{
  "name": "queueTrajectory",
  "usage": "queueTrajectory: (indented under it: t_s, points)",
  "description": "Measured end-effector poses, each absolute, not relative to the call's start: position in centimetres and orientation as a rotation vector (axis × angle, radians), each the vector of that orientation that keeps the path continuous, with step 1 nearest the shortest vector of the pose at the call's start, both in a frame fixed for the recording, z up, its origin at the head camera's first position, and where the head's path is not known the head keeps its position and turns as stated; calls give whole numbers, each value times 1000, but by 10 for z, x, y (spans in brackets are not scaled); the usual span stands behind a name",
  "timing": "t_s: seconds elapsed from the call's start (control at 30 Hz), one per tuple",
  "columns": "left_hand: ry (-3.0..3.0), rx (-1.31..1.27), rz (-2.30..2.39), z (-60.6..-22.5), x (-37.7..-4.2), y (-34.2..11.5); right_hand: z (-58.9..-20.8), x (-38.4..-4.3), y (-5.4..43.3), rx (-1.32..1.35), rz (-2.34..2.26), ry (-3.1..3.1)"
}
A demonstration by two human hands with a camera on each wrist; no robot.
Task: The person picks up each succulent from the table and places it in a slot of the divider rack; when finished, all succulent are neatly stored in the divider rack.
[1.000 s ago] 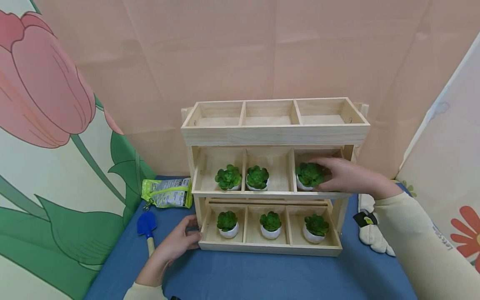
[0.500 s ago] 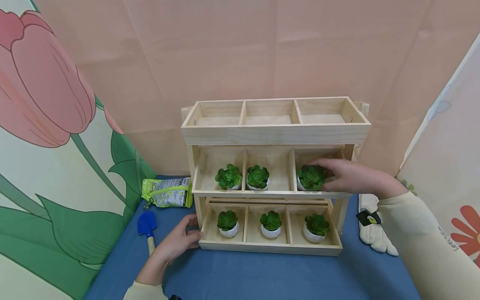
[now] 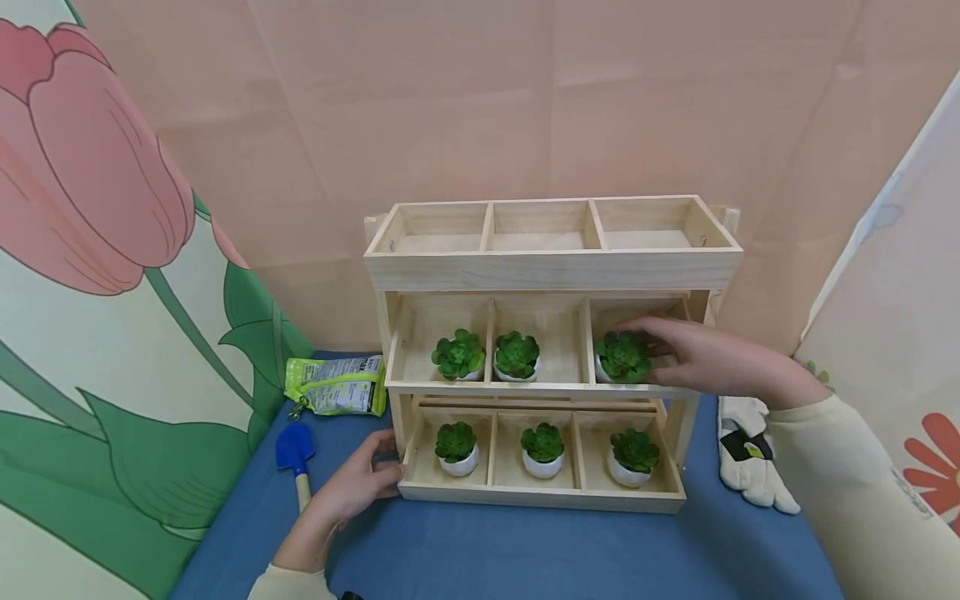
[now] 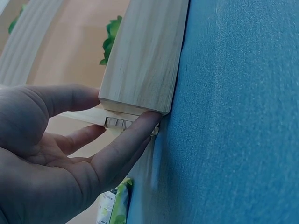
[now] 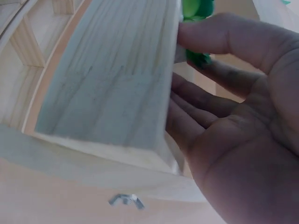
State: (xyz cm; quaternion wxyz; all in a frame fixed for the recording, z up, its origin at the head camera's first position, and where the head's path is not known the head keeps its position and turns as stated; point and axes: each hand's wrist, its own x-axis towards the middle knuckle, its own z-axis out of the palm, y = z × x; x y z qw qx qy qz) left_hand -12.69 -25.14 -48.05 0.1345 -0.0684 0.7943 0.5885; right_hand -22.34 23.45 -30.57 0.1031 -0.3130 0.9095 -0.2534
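A pale wooden three-tier planter shelf [image 3: 555, 272] stands on a blue cloth. My right hand [image 3: 697, 350] reaches into the middle tier's right compartment, fingers and thumb around the right side of a green succulent [image 3: 624, 356] in a white pot. In the right wrist view, the hand [image 5: 243, 98] is beside the tier's front board [image 5: 112, 79], with green leaves by the index fingertip. My left hand [image 3: 358, 479] holds the bottom tier's front left corner. The left wrist view shows its thumb and fingers [image 4: 128, 137] against the board's end [image 4: 145, 60].
More potted succulents stand in the middle tier [image 3: 458, 354] and bottom tier [image 3: 542, 446]. At left lie a green-and-grey bag [image 3: 335, 386] and a blue toy shovel [image 3: 294, 448]. White gloves [image 3: 753, 467] lie right of the shelf. A pinkish backdrop [image 3: 525, 100] rises behind.
My right hand and the succulent by it have shifted slightly right and toward the front of the compartment. The left hand stays at the corner.
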Motion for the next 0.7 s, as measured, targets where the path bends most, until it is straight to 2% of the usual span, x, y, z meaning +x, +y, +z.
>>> queueTrajectory:
  t_s: [0.3, 0.47, 0.7]
  points:
    - [2370, -145, 1607, -475, -126, -247, -300, -188, 257, -1112, -700, 2902]
    - [2680, -84, 1237, -461, -123, -252, -302, -166, 275, -1199, -645, 3072]
    - [3007, -3, 972, -432, -114, -256, -316, -142, 297, -1102, -516, 3198]
